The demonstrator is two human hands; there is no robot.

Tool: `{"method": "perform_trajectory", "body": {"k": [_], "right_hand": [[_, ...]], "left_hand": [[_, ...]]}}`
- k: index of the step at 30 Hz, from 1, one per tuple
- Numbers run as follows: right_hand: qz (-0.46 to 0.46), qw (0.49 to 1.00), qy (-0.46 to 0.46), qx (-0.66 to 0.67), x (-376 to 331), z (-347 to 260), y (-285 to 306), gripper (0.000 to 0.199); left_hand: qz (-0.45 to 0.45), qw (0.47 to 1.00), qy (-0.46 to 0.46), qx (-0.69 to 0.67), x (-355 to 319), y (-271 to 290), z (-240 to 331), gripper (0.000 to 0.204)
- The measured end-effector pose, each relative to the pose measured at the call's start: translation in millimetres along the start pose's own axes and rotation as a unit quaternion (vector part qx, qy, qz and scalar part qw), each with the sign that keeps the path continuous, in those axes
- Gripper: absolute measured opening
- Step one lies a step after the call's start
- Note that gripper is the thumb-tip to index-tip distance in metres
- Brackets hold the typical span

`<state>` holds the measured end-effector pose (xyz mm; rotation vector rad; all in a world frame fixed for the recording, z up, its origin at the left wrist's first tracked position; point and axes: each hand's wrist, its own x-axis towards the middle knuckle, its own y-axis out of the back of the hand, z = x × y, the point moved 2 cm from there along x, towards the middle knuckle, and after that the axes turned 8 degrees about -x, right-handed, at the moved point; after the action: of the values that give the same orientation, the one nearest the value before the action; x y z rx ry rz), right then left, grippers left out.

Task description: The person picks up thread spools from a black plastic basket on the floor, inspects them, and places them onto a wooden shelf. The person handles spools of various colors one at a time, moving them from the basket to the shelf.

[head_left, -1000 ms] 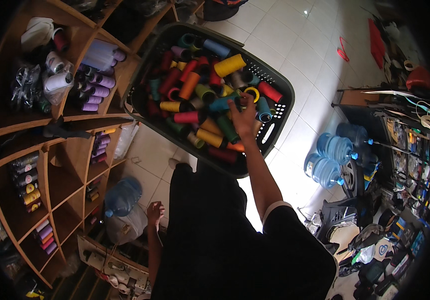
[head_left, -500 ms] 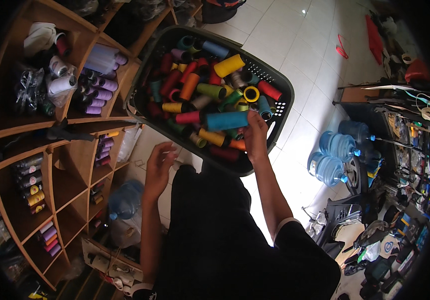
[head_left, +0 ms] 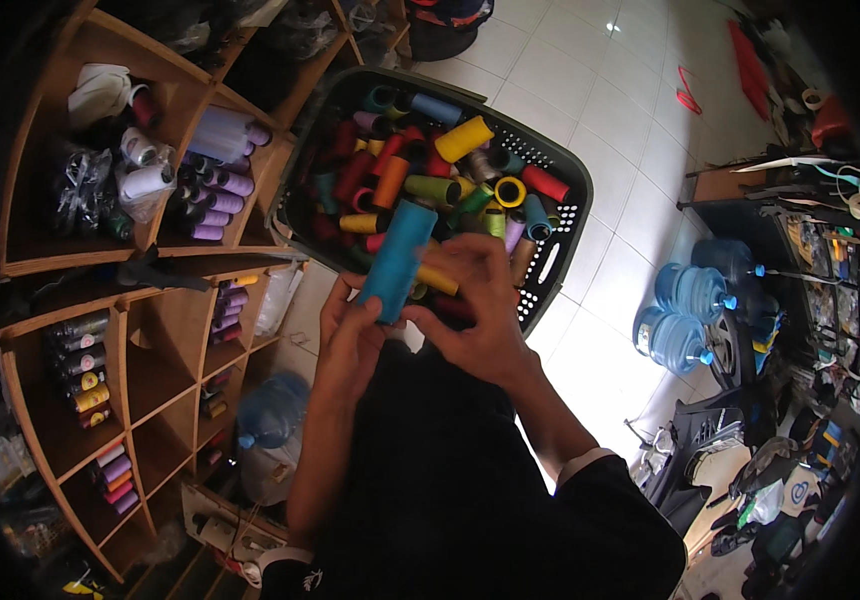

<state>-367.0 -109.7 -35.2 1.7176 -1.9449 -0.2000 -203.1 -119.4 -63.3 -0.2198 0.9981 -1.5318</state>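
My left hand (head_left: 348,325) grips the lower end of a blue thread spool (head_left: 397,258), which stands tilted in front of me. Close beside its lower right side is my right hand (head_left: 475,310), thumb and fingers apart; whether the thumb touches the spool I cannot tell. Behind both hands sits a dark plastic basket (head_left: 572,215) filled with loose thread spools. Among them are a yellow spool (head_left: 465,139), an orange spool (head_left: 390,182), a red spool (head_left: 544,182) and an olive-green spool (head_left: 433,190). The hands and the blue spool hide part of the basket's near side.
On my left, a wooden shelf (head_left: 162,395) has compartments with purple spools (head_left: 218,205) and bagged spools. A water jug (head_left: 272,410) stands below it. To the right are several blue water jugs (head_left: 678,338) on the tiled floor (head_left: 600,290), near a cluttered rack.
The blue spool has come from over the basket toward me and turned from level to nearly upright. My left hand has taken hold of it; my right hand has let go.
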Motion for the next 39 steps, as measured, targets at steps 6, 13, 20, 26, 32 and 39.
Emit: {"method": "perform_trajectory", "body": {"k": [6, 13, 20, 26, 32, 39], "right_hand": [[-0.056, 0.993, 0.097, -0.020, 4.3, 0.6, -9.4, 0.025], [-0.084, 0.987, -0.021, 0.136, 5.4, 0.3, -12.7, 0.011], [-0.022, 0.970, -0.031, 0.239, 6.6, -5.4, -12.9, 0.010], [0.054, 0.953, -0.047, 0.296, 5.8, -1.5, -17.3, 0.009], [0.125, 0.879, -0.225, 0.401, 5.5, 37.4, -30.5, 0.008], [-0.044, 0.873, -0.275, 0.401, 8.2, 53.9, -30.5, 0.009]], "left_hand": [[-0.023, 1.000, -0.009, 0.019, -8.1, 6.5, 14.9, 0.024], [0.012, 0.999, -0.023, -0.033, -11.8, 16.8, 23.2, 0.029], [-0.022, 0.968, 0.041, -0.248, -16.6, 11.3, 28.6, 0.043], [-0.033, 0.911, 0.079, -0.403, -18.7, 8.6, 26.2, 0.042], [-0.123, 0.919, 0.119, -0.354, -28.9, 10.4, 26.6, 0.049], [-0.206, 0.962, 0.114, 0.136, -36.9, -1.8, 34.8, 0.050]]}}
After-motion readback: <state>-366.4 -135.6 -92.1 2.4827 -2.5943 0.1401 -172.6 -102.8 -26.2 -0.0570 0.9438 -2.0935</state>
